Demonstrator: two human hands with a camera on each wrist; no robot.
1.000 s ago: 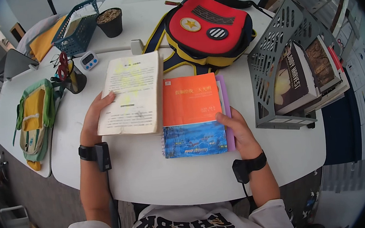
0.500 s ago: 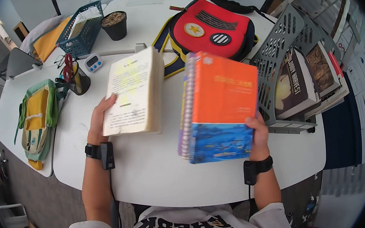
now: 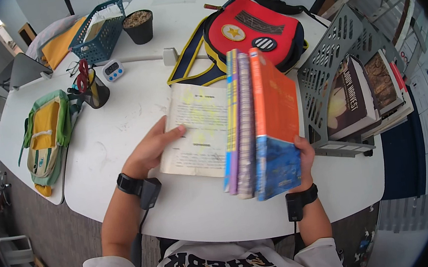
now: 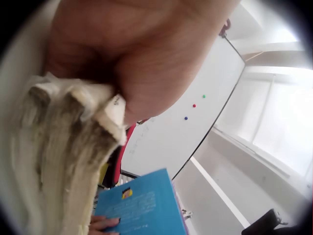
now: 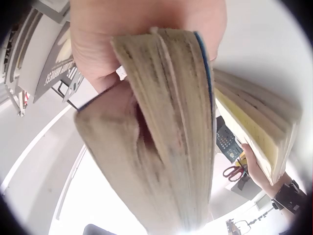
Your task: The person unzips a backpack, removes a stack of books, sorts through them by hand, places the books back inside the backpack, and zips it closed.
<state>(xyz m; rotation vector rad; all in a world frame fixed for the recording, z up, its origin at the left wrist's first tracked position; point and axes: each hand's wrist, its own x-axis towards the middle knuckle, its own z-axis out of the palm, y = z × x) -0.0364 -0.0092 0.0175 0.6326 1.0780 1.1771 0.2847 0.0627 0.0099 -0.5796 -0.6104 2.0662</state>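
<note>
The right hand grips a stack of books at the bottom corner, held up on edge above the counter, fingers wrapped round the lower end. The left hand holds a yellowed paperback tilted against that stack, thumb on the open page. To bring the two together cleanly, I'd square the bottom edges first and keep the thumb clear of the gap. Long axis of the stack runs away from the person, spines up, top ends pointing toward the red backpack, orange cover facing the grey book rack.
</note>
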